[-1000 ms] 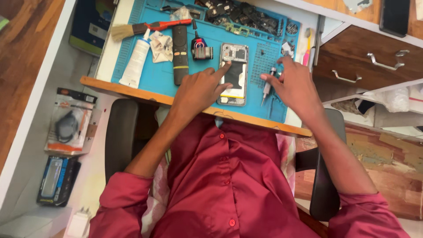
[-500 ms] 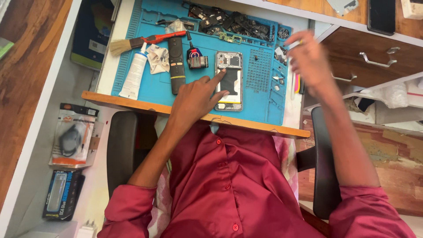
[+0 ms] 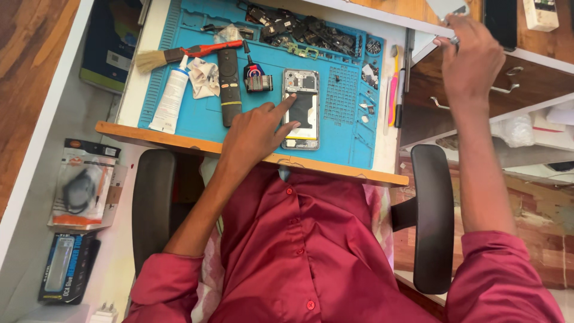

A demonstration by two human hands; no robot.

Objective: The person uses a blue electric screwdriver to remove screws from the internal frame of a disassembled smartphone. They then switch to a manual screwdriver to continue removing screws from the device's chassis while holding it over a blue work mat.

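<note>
the opened phone [image 3: 301, 109] lies on the blue mat [image 3: 179, 128] near the tabletop's front edge, pinned under the left hand [image 3: 258, 133], fingers spread open. the right hand [image 3: 472, 57] pinches a small tool by the drawer [image 3: 514, 90]. keep the phone pressed flat.

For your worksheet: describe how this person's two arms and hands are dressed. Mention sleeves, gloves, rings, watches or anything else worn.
Both hands are bare, with no gloves: the left hand and the right hand. No ring, watch or band shows on either wrist or fingers. The forearms are uncovered. Each arm wears a dark red sleeve of a buttoned shirt, bunched above the elbow; the other sleeve matches it.
</note>
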